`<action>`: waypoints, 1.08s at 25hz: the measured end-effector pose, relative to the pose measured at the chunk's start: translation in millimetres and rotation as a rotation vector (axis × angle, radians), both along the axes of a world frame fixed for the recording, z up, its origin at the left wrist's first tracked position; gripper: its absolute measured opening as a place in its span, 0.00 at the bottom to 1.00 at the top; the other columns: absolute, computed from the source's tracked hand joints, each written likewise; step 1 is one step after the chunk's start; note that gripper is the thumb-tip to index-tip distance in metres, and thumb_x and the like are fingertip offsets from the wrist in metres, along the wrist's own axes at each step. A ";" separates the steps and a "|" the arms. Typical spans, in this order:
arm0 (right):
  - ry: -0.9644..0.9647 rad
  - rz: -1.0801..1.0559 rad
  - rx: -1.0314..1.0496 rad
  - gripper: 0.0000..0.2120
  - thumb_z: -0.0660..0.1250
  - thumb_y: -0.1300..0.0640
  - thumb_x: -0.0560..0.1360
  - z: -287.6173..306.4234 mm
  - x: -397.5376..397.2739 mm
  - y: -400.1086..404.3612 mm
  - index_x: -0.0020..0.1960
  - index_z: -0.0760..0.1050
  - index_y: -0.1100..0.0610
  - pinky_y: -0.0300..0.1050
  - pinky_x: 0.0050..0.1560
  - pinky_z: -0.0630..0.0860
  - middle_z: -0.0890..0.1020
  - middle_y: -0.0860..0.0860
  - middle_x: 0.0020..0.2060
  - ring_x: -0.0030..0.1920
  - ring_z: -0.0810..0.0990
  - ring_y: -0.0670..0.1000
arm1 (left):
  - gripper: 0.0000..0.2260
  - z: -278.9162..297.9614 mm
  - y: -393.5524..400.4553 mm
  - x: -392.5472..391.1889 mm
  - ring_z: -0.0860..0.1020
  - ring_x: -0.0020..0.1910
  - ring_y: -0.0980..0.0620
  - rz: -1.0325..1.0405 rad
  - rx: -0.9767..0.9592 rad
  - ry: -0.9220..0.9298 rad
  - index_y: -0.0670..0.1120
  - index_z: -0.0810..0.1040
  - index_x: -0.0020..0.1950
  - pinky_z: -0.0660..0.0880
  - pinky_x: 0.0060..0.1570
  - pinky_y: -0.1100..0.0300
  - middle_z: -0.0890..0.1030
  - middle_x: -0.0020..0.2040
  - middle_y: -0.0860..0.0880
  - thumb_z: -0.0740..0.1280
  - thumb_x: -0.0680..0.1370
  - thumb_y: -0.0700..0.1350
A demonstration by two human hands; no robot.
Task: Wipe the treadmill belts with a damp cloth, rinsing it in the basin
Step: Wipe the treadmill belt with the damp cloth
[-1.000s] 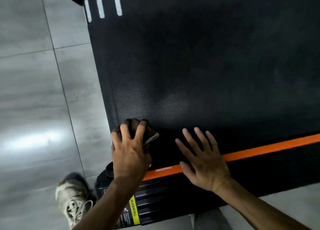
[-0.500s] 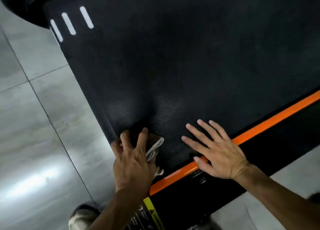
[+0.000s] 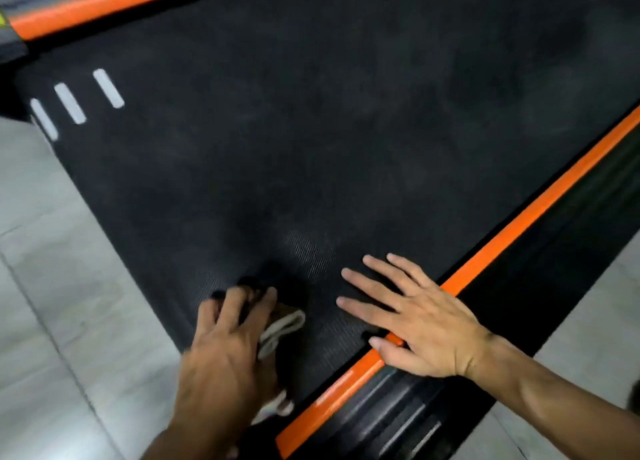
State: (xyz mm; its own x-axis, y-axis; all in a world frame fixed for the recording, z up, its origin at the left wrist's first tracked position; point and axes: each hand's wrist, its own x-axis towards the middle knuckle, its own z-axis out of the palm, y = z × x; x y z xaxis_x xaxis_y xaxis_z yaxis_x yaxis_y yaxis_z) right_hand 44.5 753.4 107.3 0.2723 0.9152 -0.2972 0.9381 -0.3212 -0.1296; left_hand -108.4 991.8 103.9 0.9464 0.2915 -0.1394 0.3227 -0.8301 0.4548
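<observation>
The black textured treadmill belt (image 3: 311, 130) fills most of the view. My left hand (image 3: 228, 348) holds a bunched, dirty pale cloth (image 3: 282, 322) down on the belt's near left corner, fingers laid over it. Folds of the cloth stick out beside my index finger and below my palm. My right hand (image 3: 415, 321) lies flat with spread fingers on the belt just to the right, its thumb on the orange side rail (image 3: 519, 217). The basin is out of view.
Grey floor tiles (image 3: 52, 286) lie to the left of the belt's end and at the lower right. Three white stripes (image 3: 69, 103) mark the belt's far left corner. A second orange rail (image 3: 104, 2) runs along the far side.
The view has swung, so the far rail now shows and my shoe is gone. My left hand has slid the cloth slightly toward the near rail. My right hand stays flat.
</observation>
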 end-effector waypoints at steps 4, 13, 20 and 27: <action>0.034 -0.010 0.033 0.27 0.55 0.41 0.79 -1.2 1.7 -1.8 0.78 0.59 0.43 0.61 0.75 0.54 0.55 0.46 0.79 0.79 0.48 0.54 | 0.28 -11.9 0.8 4.1 0.70 0.47 0.46 -0.147 0.079 -0.090 0.50 0.77 0.64 0.72 0.17 0.56 0.73 0.55 0.52 0.59 0.67 0.57; 0.010 -0.282 0.200 0.24 0.56 0.51 0.72 -10.8 -29.4 14.5 0.68 0.68 0.41 0.52 0.74 0.58 0.65 0.42 0.74 0.76 0.59 0.51 | 0.40 -14.3 7.1 -0.3 0.62 0.56 0.63 -0.239 0.006 -0.164 0.69 0.48 0.75 0.70 0.42 0.66 0.60 0.62 0.68 0.53 0.63 0.71; -0.047 -0.624 0.434 0.17 0.55 0.49 0.72 -18.7 -71.0 111.6 0.55 0.78 0.48 0.55 0.59 0.71 0.76 0.47 0.61 0.63 0.73 0.53 | 0.22 -36.5 22.6 -46.4 0.76 0.57 0.44 -0.522 0.245 -0.397 0.54 0.71 0.70 0.77 0.43 0.49 0.69 0.73 0.50 0.61 0.75 0.53; -0.046 -0.643 0.329 0.15 0.58 0.54 0.78 -15.6 -67.6 174.5 0.64 0.74 0.52 0.51 0.70 0.61 0.71 0.47 0.68 0.70 0.67 0.53 | 0.23 -38.3 117.4 24.8 0.69 0.56 0.41 0.095 0.324 -0.284 0.60 0.71 0.69 0.74 0.56 0.45 0.69 0.65 0.47 0.53 0.76 0.61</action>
